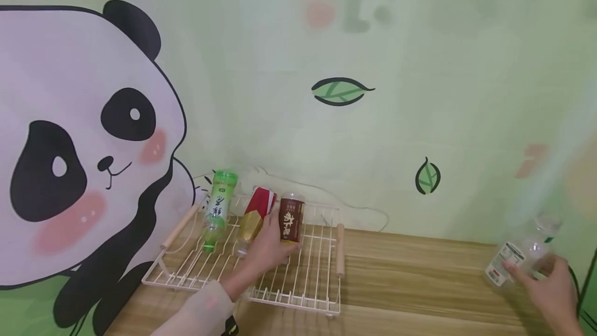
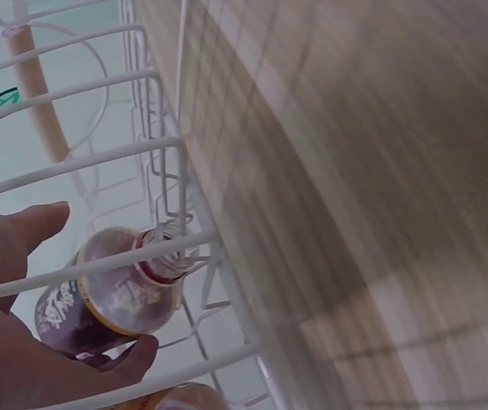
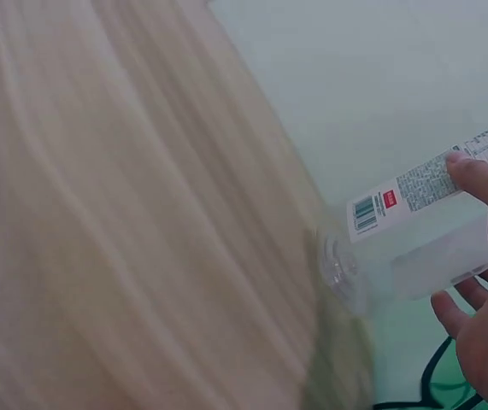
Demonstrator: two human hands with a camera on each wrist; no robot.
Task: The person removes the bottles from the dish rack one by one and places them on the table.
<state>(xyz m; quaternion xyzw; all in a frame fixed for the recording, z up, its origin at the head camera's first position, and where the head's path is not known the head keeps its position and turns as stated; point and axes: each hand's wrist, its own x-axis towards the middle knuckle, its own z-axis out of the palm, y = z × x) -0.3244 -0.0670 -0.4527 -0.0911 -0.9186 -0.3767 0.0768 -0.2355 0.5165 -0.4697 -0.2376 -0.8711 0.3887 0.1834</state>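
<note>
A clear bottle with a brown label (image 1: 291, 219) stands neck down in a white wire rack (image 1: 294, 305). My left hand (image 1: 263, 248) is around its side; in the left wrist view the thumb (image 2: 43, 224) is straight and apart from the bottle, while a fingertip (image 2: 143, 354) lies along its lower side. The threaded neck (image 2: 171, 256) points at the rack's wires. At the far right, my right hand (image 1: 552, 289) holds a clear bottle with a white printed label (image 1: 508, 261), tilted, thumb on the label and other fingers beneath. Its base (image 3: 339, 265) is close over the wooden table.
Beside the left hand in the rack are a gold-labelled bottle (image 1: 250, 224), a red-labelled container (image 1: 262, 201) and a green bottle (image 1: 219, 209), neck down. The rack has wooden handles (image 1: 340, 250). Behind the wooden table (image 1: 410, 274) hangs a panda-printed backdrop (image 1: 298, 134).
</note>
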